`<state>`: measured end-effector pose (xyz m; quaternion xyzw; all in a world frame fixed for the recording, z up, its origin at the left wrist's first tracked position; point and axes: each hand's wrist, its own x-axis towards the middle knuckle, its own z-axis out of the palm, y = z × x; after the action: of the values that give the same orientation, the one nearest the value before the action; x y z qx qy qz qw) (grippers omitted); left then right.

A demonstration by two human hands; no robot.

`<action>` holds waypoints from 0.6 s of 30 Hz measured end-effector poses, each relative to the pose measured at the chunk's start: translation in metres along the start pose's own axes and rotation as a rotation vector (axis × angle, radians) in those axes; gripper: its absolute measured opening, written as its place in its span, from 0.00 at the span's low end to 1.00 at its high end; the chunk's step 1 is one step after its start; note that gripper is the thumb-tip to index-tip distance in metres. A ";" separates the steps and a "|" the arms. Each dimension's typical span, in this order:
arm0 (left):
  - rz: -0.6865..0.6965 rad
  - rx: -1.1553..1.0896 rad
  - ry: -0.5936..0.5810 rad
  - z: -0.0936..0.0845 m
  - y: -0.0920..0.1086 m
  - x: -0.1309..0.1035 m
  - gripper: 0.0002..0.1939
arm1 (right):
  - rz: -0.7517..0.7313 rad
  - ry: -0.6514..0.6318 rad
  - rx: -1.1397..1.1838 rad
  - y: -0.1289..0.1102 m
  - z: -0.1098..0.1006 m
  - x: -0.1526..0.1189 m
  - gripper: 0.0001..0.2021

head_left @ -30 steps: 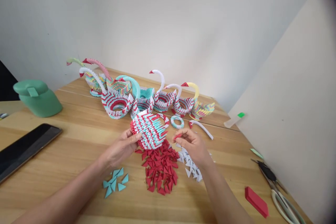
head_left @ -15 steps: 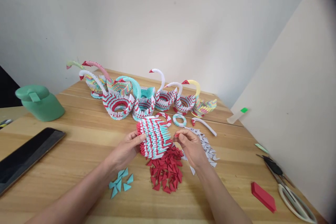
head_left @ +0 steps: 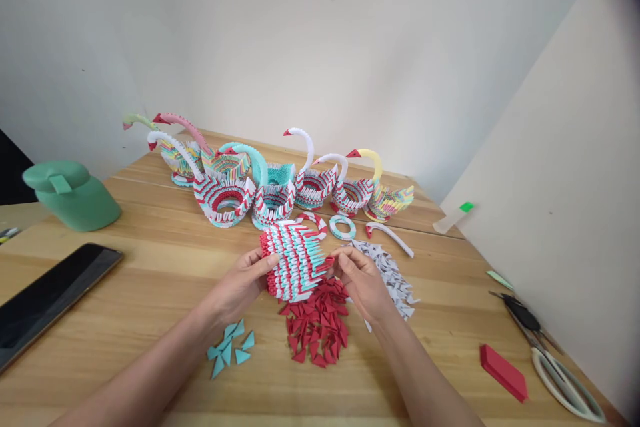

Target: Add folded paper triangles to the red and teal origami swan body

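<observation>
Pale walls [head_left: 320, 47] meet behind the wood-grained bench [head_left: 165, 267]. Left fingers [head_left: 264, 267] clasp the paper body [head_left: 294, 260]; right fingers [head_left: 349, 267] pinch a red piece [head_left: 329, 261] at its edge.

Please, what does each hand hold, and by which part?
The left hand holds the striped paper body by its left side. The right hand is at a red piece by the body's right edge; whether it grips this cannot be told.
</observation>
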<state>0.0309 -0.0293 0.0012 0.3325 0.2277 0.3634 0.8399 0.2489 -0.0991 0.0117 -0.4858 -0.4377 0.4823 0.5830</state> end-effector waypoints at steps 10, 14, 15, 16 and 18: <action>-0.009 0.053 0.025 0.004 0.002 -0.003 0.19 | -0.001 -0.029 0.037 0.005 0.000 0.000 0.11; -0.004 0.072 -0.005 0.002 0.001 -0.003 0.18 | -0.012 -0.008 -0.002 0.004 -0.002 0.001 0.09; -0.002 0.075 -0.007 0.001 0.000 -0.003 0.18 | -0.020 -0.001 -0.015 0.004 -0.003 0.002 0.09; 0.000 0.078 -0.006 0.000 0.000 -0.003 0.18 | -0.032 0.003 -0.031 0.004 -0.005 0.002 0.09; 0.004 0.086 0.001 -0.001 0.000 -0.004 0.18 | -0.067 0.001 -0.074 0.005 -0.010 0.003 0.09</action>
<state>0.0279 -0.0319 0.0012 0.3687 0.2431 0.3549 0.8240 0.2581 -0.0972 0.0057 -0.4922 -0.4710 0.4459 0.5806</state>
